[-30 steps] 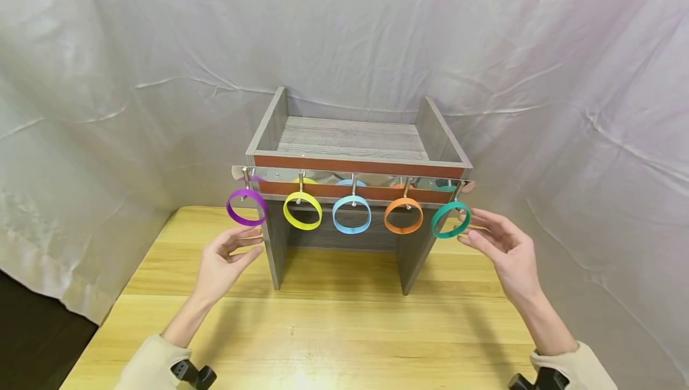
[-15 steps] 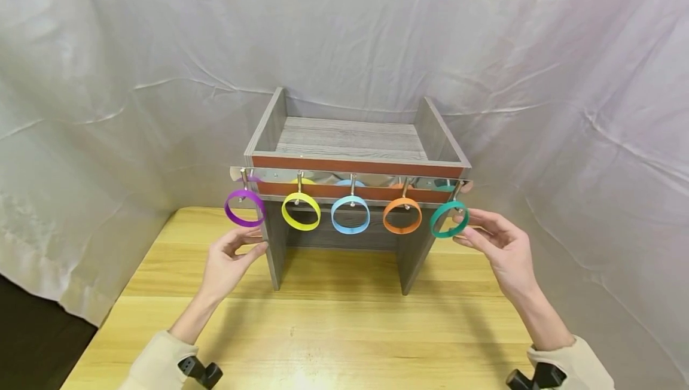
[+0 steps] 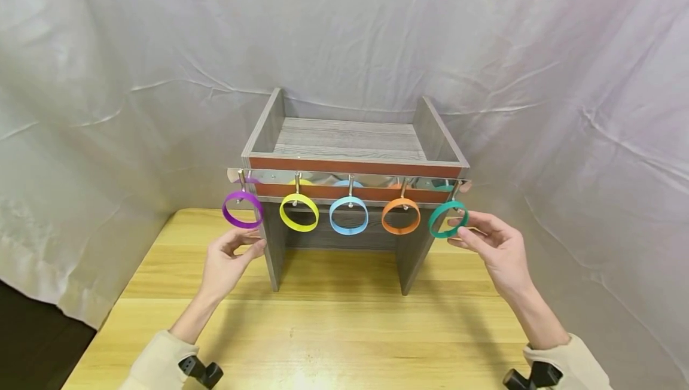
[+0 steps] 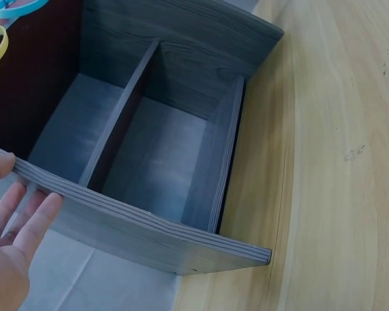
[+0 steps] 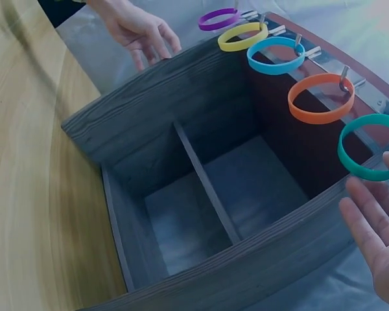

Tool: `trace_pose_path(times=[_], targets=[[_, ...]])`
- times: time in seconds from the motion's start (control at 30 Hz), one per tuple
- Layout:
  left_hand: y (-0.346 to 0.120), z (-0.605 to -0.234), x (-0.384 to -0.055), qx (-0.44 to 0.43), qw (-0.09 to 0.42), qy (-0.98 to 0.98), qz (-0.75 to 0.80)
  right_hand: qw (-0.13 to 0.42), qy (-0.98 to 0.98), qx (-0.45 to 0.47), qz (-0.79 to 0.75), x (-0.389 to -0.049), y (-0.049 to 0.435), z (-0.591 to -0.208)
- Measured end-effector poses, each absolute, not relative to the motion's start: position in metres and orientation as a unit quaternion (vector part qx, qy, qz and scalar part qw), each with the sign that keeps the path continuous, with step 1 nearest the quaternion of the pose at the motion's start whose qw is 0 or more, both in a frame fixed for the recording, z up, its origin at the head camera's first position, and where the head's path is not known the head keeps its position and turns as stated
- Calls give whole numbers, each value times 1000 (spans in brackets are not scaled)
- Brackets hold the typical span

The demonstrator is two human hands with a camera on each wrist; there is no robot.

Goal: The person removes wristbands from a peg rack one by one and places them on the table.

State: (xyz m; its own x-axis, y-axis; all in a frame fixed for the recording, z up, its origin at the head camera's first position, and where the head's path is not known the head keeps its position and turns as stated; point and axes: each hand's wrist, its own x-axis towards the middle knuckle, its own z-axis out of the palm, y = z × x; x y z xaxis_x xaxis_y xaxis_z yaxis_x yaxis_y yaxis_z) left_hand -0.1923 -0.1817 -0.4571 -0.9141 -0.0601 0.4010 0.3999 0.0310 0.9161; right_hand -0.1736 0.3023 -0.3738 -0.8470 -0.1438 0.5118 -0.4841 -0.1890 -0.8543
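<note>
Grey wooden shelf (image 3: pixel 350 139) mid-frame, between my left hand (image 3: pixel 222 263) and right hand (image 3: pixel 502 251).
Fingers and thumbs stand apart; left touches shelf, right is by teal ring (image 5: pixel 345 152).

At your twelve o'clock, the shelf unit (image 3: pixel 352 139) stands on the worktop (image 3: pixel 344 330), cloth (image 3: pixel 344 31) behind it, the hook rail (image 3: pixel 377 179) across its front with five rings (image 3: pixel 348 231) hanging from eleven to one; your left grip (image 3: pixel 226 261) is near ten, your right grip (image 3: pixel 500 252) near two.
</note>
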Motion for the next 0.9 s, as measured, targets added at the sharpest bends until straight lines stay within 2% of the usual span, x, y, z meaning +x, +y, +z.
trace_pose_path(times=[0.9], targets=[[-180, -456, -192, -129, 173, -681, -700, 97, -608, 246, 749, -160, 302, -360]])
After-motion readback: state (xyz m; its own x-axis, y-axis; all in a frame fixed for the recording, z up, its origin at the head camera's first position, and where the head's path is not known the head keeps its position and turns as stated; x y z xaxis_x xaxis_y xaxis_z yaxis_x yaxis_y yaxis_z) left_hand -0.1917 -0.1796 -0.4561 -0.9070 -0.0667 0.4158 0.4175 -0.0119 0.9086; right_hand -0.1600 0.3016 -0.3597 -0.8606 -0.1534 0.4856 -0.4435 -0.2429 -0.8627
